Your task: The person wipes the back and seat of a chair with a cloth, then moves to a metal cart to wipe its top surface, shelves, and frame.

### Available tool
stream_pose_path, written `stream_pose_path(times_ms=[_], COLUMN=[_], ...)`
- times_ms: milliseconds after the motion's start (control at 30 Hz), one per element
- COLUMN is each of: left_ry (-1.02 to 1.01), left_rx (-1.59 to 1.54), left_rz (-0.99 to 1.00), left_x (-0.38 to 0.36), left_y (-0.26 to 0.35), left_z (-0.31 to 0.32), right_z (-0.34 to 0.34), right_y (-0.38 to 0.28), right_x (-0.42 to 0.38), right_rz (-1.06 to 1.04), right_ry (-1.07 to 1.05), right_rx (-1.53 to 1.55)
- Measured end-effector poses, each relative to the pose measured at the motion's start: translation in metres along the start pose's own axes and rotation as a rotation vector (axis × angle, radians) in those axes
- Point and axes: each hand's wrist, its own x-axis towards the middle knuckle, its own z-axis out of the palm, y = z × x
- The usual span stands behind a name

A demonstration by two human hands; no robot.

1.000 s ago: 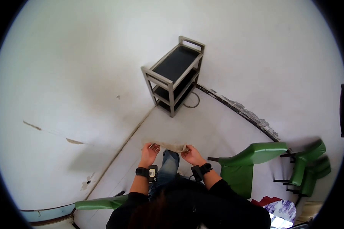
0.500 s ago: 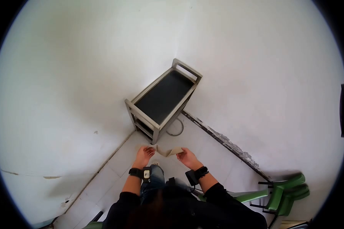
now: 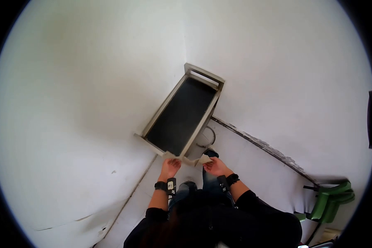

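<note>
A beige strip of cloth or paper (image 3: 190,160) hangs between my two hands, sagging a little in the middle. Its left end is pinched in my left hand (image 3: 171,167), just below the near corner of a metal trolley. The right end is gripped in the closed fingers of my right hand (image 3: 215,166). The trolley (image 3: 201,122) has a pale frame, a raised handle at its far end and a dark top panel (image 3: 182,113). The strip overlaps the trolley's near edge in the view.
White walls (image 3: 268,82) meet in a corner behind the trolley. A round loop (image 3: 213,134) is on the floor beside it. Stacked green chairs (image 3: 330,202) stand at the lower right. My shoes and legs show below my hands.
The trolley appears larger and closer. My hands and the strip have shifted right in the view, up to the trolley's near edge. One foot now shows farther forward. The chairs have shifted right.
</note>
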Motion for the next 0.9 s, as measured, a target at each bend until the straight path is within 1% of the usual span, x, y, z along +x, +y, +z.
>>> stream_pose_path(times_ms=[67,100,133,167,233,267,333,400,433,500,533,600,633,667,700,733,767,800,833,867,900], left_ry=[0.026,0.105,0.196,0.239,0.312,0.363,0.414,0.426,0.442,0.632,0.647,0.741,0.785,0.791,0.773,0.749,0.753,0.698,0.639,0.645,0.602], left_rx=[-0.033,-0.051,-0.068,-0.089,-0.058,-0.038,0.034,0.204,0.205,0.128,0.118,0.203,0.23,0.229,0.439,0.649,0.647,0.805,0.963,0.966,1.361], left_rz=[0.006,0.046,0.085,0.09,0.112,0.119,0.123,0.197,0.192,0.246,0.241,0.332,0.375,0.374,0.417,0.457,0.453,0.447,0.437,0.425,0.6], left_x=[0.014,0.019,0.024,0.04,0.064,0.078,0.108,0.136,0.144,0.165,0.173,0.186,0.185,0.189,0.194,0.198,0.204,0.209,0.213,0.218,0.225], left_y=[0.006,0.008,0.009,0.012,0.015,0.016,0.014,0.011,0.01,0.008,0.008,0.011,0.012,0.012,0.012,0.013,0.014,0.015,0.015,0.012,0.005], left_z=[-0.002,-0.002,-0.006,-0.019,-0.018,-0.016,-0.018,-0.015,-0.001,0.027,0.036,0.055,0.077,0.078,0.076,0.074,0.072,0.073,0.07,0.067,0.061], right_z=[0.011,0.017,0.023,0.03,0.044,0.048,0.053,0.058,0.06,0.059,0.059,0.061,0.062,0.063,0.066,0.069,0.07,0.075,0.082,0.086,0.084], right_y=[-0.027,-0.038,-0.051,-0.064,-0.091,-0.102,-0.116,-0.127,-0.133,-0.146,-0.151,-0.158,-0.159,-0.159,-0.159,-0.159,-0.161,-0.166,-0.173,-0.176,-0.174], right_x=[0.026,0.04,0.052,0.065,0.089,0.101,0.119,0.133,0.141,0.155,0.16,0.169,0.171,0.174,0.177,0.179,0.181,0.181,0.18,0.178,0.18], right_rz=[0.141,0.21,0.228,0.257,0.296,0.31,0.167,0.156,0.157,0.175,0.15,0.134,0.064,-0.009,-0.003,-0.048,-0.094,-0.089,-0.173,-0.248,-0.235], right_ry=[-0.021,-0.067,-0.077,-0.052,0.004,-0.004,0.006,-0.013,0.006,0.036,0.035,0.036,0.021,0.005,0.008,0.021,0.034,0.038,0.026,0.005,0.009], right_rx=[-0.108,-0.113,-0.101,-0.109,-0.156,-0.133,-0.31,-0.312,-0.312,-0.32,-0.33,-0.344,-0.328,-0.31,-0.309,-0.335,-0.363,-0.363,-1.063,-1.76,-1.752])
